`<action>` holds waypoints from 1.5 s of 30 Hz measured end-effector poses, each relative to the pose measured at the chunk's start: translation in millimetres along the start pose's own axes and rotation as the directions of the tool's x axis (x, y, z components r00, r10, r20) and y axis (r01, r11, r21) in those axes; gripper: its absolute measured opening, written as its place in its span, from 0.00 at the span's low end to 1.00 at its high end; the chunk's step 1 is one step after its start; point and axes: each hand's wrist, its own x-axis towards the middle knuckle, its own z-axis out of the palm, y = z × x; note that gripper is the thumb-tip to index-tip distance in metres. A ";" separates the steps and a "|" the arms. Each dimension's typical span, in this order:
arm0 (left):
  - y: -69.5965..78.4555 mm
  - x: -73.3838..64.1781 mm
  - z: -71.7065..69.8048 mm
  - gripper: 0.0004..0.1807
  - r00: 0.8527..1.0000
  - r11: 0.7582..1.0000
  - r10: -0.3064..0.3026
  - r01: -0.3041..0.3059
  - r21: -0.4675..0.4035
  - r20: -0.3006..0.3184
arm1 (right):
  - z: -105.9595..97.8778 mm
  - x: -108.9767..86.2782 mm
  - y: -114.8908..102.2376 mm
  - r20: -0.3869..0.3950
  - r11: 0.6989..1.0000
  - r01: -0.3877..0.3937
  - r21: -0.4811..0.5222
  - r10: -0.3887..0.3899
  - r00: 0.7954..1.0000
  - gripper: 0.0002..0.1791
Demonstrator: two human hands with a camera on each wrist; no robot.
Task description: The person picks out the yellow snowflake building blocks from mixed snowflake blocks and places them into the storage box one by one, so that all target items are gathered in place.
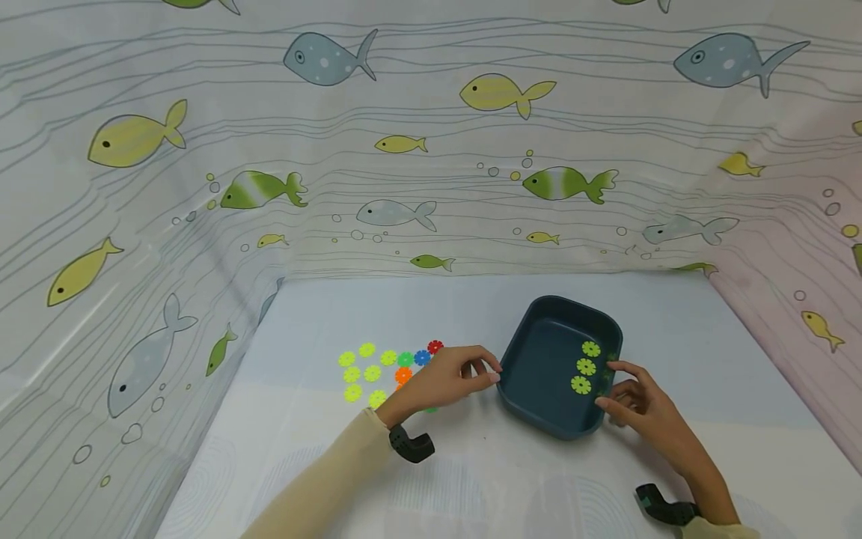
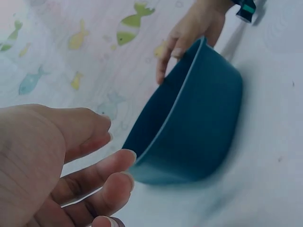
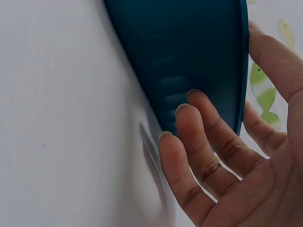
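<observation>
- Dark blue bin [image 1: 542,374] is right of center on the white bench [image 1: 673,322], turned a bit askew, between both hands.
- Right hand [image 1: 640,408] has the bin's right edge: a couple of digits over the rim, the other fingers along the outside wall.
- Left hand [image 1: 454,374] is at the opposite rim, fingers loosely bent, gap between thumb and fingertips. Can't tell if it's actually touching.
- Three yellow-green flower discs [image 1: 586,367] sit in a row inside, toward the right wall.
- More discs on the bench, left of the bin: a loose yellow-green bunch [image 1: 373,373], plus green [image 1: 405,359], blue [image 1: 422,358], red [image 1: 435,346] and orange [image 1: 403,374] ones, some partly behind the left hand.
- Fish-print sheet [image 1: 404,172] all around.
</observation>
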 end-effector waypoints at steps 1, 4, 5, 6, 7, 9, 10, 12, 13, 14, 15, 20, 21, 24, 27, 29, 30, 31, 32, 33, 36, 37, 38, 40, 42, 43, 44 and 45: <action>-1.6 -4.5 -3.0 0.09 1.000 1.000 -0.017 0.017 -0.006 -0.007 | 0.2 0.0 0.1 -0.001 1.000 0.004 0.000 -0.004 1.000 0.40; -9.0 -18.1 -10.5 0.10 0.998 0.998 -0.056 0.056 -0.019 -0.033 | 0.3 0.3 0.4 -0.003 1.000 0.012 -0.006 -0.012 1.000 0.40; -11.6 -22.6 -12.7 0.11 0.997 0.998 -0.066 0.065 -0.026 -0.041 | 0.3 0.5 0.6 -0.005 1.000 0.009 -0.006 -0.009 1.000 0.40; -14.7 -27.4 -14.6 0.11 0.996 0.997 -0.078 0.076 -0.030 -0.051 | 0.3 0.8 0.9 -0.004 1.000 0.004 -0.006 -0.004 1.000 0.40; -17.9 -32.2 -16.3 0.11 0.994 0.996 -0.088 0.086 -0.033 -0.061 | 0.3 0.9 1.0 -0.004 1.000 -0.002 -0.004 0.002 1.000 0.40; -24.8 -41.6 -19.2 0.11 0.990 0.993 -0.116 0.115 -0.023 -0.080 | 0.2 1.0 1.4 -0.003 1.000 -0.011 -0.004 0.011 1.000 0.40; -28.7 -46.2 -20.4 0.11 0.987 0.991 -0.131 0.129 -0.026 -0.088 | 0.2 1.0 1.4 -0.002 1.000 -0.011 -0.006 0.011 1.000 0.40; -35.5 -54.8 -23.5 0.10 0.983 0.988 -0.155 0.153 -0.031 -0.100 | 0.3 0.8 1.2 0.000 1.000 -0.011 -0.006 0.011 1.000 0.40; -38.7 -58.8 -25.4 0.10 0.981 0.986 -0.164 0.161 -0.035 -0.105 | 0.3 0.6 1.0 0.000 1.000 -0.008 -0.006 0.008 1.000 0.40; -41.9 -62.6 -27.3 0.10 0.978 0.985 -0.175 0.172 -0.036 -0.110 | 0.2 0.6 1.0 0.000 1.000 -0.005 -0.007 0.005 1.000 0.40; -44.8 -66.3 -29.6 0.11 0.976 0.983 -0.182 0.178 -0.040 -0.116 | 0.1 0.5 0.7 0.002 1.000 -0.003 -0.005 0.003 1.000 0.40; -61.1 -81.7 -41.6 0.14 0.963 0.976 -0.217 0.217 -0.022 -0.157 | -0.8 0.1 2.1 0.000 1.000 -0.002 0.000 0.002 1.000 0.40; -64.4 -84.5 -44.6 0.14 0.960 0.974 -0.227 0.227 -0.018 -0.167 | -0.7 0.4 2.3 -0.001 1.000 0.001 0.000 -0.001 1.000 0.40; -74.2 -92.5 -53.7 0.12 0.946 0.966 -0.253 0.257 -0.008 -0.203 | -0.2 1.5 2.5 -0.002 1.000 0.010 0.000 -0.010 1.000 0.40; -83.1 -99.8 -63.0 0.11 0.932 0.959 -0.273 0.283 0.011 -0.240 | 0.0 1.6 2.7 -0.004 1.000 0.014 -0.007 -0.014 1.000 0.40; -88.4 -104.1 -69.1 0.11 0.920 0.953 -0.286 0.302 0.022 -0.267 | -0.2 1.0 3.1 -0.005 1.000 0.010 -0.010 -0.010 1.000 0.40; -90.7 -105.8 -72.1 0.11 0.915 0.950 -0.291 0.311 0.027 -0.278 | -0.4 0.7 3.4 -0.009 1.000 0.004 -0.009 -0.004 1.000 0.40; -92.5 -108.2 -75.2 0.11 0.910 0.948 -0.297 0.318 0.026 -0.289 | -0.2 0.6 3.3 -0.009 1.000 0.001 -0.009 -0.001 1.000 0.40; -95.0 -110.6 -78.2 0.11 0.905 0.946 -0.303 0.324 0.023 -0.300 | -0.2 0.5 3.4 -0.009 1.000 -0.002 -0.006 0.002 1.000 0.41; -97.1 -112.6 -81.1 0.12 0.899 0.943 -0.308 0.332 0.024 -0.312 | -0.2 0.5 3.5 -0.006 1.000 -0.001 -0.005 0.001 1.000 0.41; -103.3 -117.8 -89.3 0.13 0.884 0.936 -0.322 0.350 0.024 -0.340 | 0.1 0.2 3.9 -0.008 1.000 0.001 0.002 -0.001 1.000 0.41; -105.2 -119.2 -91.9 0.13 0.878 0.934 -0.328 0.357 0.021 -0.349 | 0.1 0.2 4.1 -0.006 1.000 0.006 0.001 -0.006 1.000 0.41; -107.4 -120.4 -94.4 0.13 0.872 0.931 -0.332 0.364 0.022 -0.359 | 0.1 0.2 4.4 -0.006 1.000 0.010 0.001 -0.010 1.000 0.41; -110.7 -122.4 -99.2 0.13 0.859 0.926 -0.344 0.377 0.015 -0.379 | 0.2 0.4 4.6 -0.006 1.000 0.017 -0.004 -0.017 1.000 0.40; -114.9 -124.5 -103.9 0.13 0.844 0.920 -0.356 0.392 0.008 -0.401 | 0.4 0.9 5.1 -0.008 1.000 0.022 -0.005 -0.022 1.000 0.40; -116.9 -125.6 -106.2 0.13 0.836 0.917 -0.360 0.399 0.008 -0.414 | 0.4 1.2 5.5 -0.005 1.000 0.023 -0.007 -0.023 1.000 0.41; -119.2 -126.8 -108.3 0.13 0.828 0.913 -0.365 0.408 0.009 -0.426 | 0.4 1.3 5.7 -0.004 1.000 0.021 -0.005 -0.021 1.000 0.41; -121.2 -128.0 -110.3 0.13 0.819 0.909 -0.374 0.417 0.004 -0.436 | 0.6 1.3 6.2 -0.002 1.000 0.021 -0.005 -0.021 1.000 0.41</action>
